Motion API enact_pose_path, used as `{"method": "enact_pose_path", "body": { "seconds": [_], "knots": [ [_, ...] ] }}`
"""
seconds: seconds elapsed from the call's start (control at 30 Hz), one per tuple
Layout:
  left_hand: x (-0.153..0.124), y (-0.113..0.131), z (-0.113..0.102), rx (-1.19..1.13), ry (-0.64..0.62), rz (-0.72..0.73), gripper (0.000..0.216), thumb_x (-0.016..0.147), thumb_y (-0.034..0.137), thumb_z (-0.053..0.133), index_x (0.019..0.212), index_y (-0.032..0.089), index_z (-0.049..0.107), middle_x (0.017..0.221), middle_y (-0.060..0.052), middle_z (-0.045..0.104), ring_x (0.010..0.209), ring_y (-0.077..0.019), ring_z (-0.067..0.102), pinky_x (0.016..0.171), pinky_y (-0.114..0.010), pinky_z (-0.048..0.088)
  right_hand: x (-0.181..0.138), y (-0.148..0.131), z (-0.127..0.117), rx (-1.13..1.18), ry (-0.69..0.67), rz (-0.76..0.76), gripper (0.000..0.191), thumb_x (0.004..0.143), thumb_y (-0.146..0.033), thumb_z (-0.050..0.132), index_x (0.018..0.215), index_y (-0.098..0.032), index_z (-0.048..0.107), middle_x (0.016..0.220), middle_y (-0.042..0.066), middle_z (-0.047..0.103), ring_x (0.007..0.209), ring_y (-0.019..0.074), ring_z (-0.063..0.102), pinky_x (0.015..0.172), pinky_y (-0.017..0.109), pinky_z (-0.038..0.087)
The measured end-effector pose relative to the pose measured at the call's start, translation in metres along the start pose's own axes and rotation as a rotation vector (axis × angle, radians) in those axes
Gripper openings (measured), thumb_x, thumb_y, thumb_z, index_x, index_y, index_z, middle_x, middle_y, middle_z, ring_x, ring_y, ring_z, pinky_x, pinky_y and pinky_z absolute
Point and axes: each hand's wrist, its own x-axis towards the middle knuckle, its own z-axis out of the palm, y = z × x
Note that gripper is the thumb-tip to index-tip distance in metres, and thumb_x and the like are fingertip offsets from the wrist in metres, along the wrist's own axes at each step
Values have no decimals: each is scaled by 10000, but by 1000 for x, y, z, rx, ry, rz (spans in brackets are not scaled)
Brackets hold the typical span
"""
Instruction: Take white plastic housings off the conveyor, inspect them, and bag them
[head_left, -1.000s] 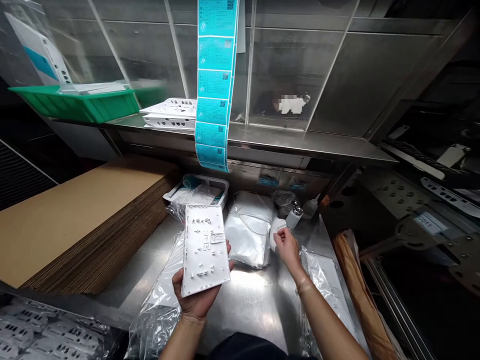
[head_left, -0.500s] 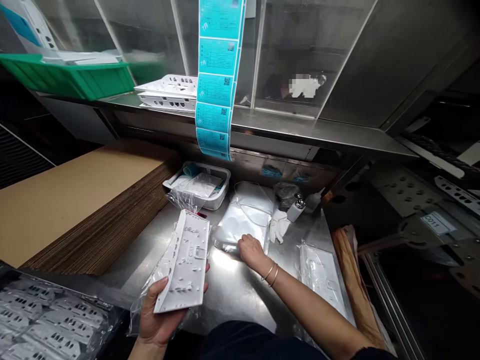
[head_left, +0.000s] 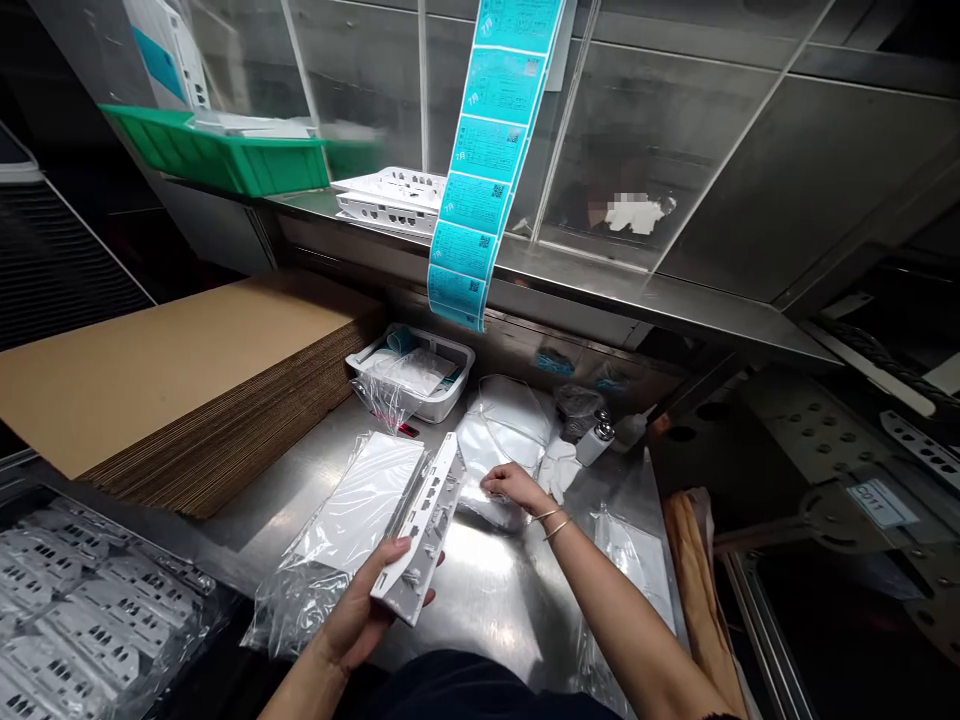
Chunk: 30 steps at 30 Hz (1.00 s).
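White panel [head_left: 425, 524], tilted, openings along one edge, inside apparently studded

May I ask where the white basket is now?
In the head view, the basket is left of centre on the bench, just right of the cardboard.

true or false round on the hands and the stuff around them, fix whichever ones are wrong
1. The left hand holds a white plastic panel. True.
2. The right hand grips the silver-topped bottle. False: the right hand is at the clear bags, apart from that bottle.
3. The green tray sits on the shelf. True.
4. The cardboard stack lies right of the white basket. False: it lies left of it in the view.
5. A strip of blue labels hangs in front of the shelf. True.
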Motion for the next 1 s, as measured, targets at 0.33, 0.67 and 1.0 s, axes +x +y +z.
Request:
{"method": "enact_pose_path", "body": {
  "seconds": [0.33, 0.67, 1.0],
  "knots": [
    [22, -12, -1, 302, -71, 33, 607, 793, 352, 639, 1359, 373, 422, 1262, -48, 553, 1011, -235, 564, 606, -217, 456, -14, -23, -12, 501, 306, -94, 308, 722, -496, 550, 678, -191, 535, 597, -12, 534, 541, 110, 497, 571, 256, 461],
    [39, 2, 49, 106, -300, 24, 591, 748, 265, 664, 1312, 277, 488, 1299, -96, 541, 1026, -293, 575, 705, -334, 508, -33, -52, -3, 359, 549, -361, 306, 748, -470, 604, 870, -193, 646, 715, 11, 630, 659, 146, 571, 617, 253, 471],
    [19, -19, 60, -435, -412, 186, 508, 793, 438, 594, 1246, 219, 519, 1197, -96, 598, 1142, -295, 530, 952, -489, 443, -91, -111, 49, -120, 389, -737, 224, 884, -288, 495, 934, -184, 688, 916, 59, 716, 860, 163, 661, 816, 264, 500]
  ]
}}
